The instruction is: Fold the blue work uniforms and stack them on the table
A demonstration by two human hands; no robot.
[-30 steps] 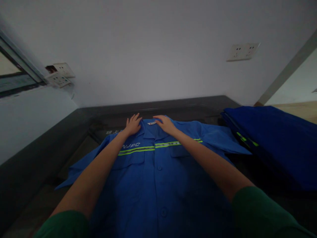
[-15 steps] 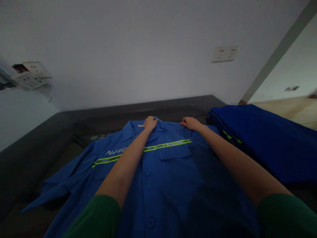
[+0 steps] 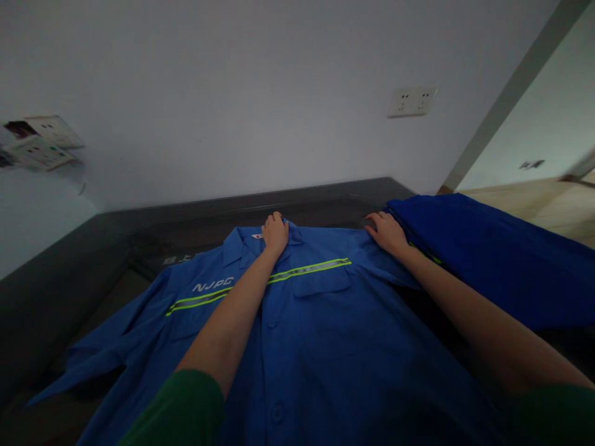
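A blue work shirt [image 3: 320, 328] lies spread front side up, its collar away from me. It has a yellow and silver reflective stripe across the chest, white "NJPC" letters and a buttoned front. My left hand [image 3: 275, 232] is closed on the collar, just right of the neck label. Over the shirt's right-hand shoulder and sleeve top rests my right hand [image 3: 388, 233], its thumb and fingers apart. The sleeve on the left side lies stretched out and partly folded.
Dark blue folded garments [image 3: 493, 254] with yellow-green stripes lie to the right. A dark raised edge [image 3: 242, 205] runs along the wall behind the shirt. Wall sockets [image 3: 412, 101] are on the back wall, and more sockets [image 3: 44, 148] at the left.
My right hand has moved right along the shirt's shoulder toward the sleeve, and its fingers have spread. My left hand stays at the collar. The view has shifted slightly.
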